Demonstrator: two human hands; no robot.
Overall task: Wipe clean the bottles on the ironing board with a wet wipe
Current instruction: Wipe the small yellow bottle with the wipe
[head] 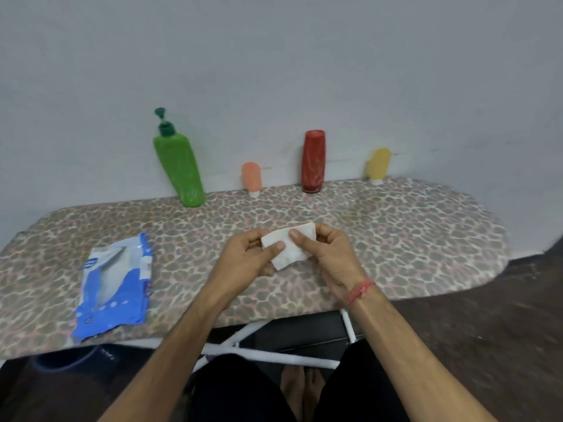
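Note:
A folded white wet wipe (289, 254) is held above the middle of the ironing board (411, 239). My left hand (246, 258) pinches its left edge and my right hand (327, 254) pinches its right side. Along the wall at the board's far edge stand a green pump bottle (179, 169), leaning to the left, a small orange tube (252, 178), a red bottle (313, 161) and a small yellow tube (378, 166). Both hands are well in front of the bottles and touch none of them.
A blue and white wet wipe pack (114, 287) lies on the board's left part. The board has a leopard-print cover and white metal legs (268, 356) below. A grey wall (274, 71) rises right behind the bottles. Dark floor lies to the right.

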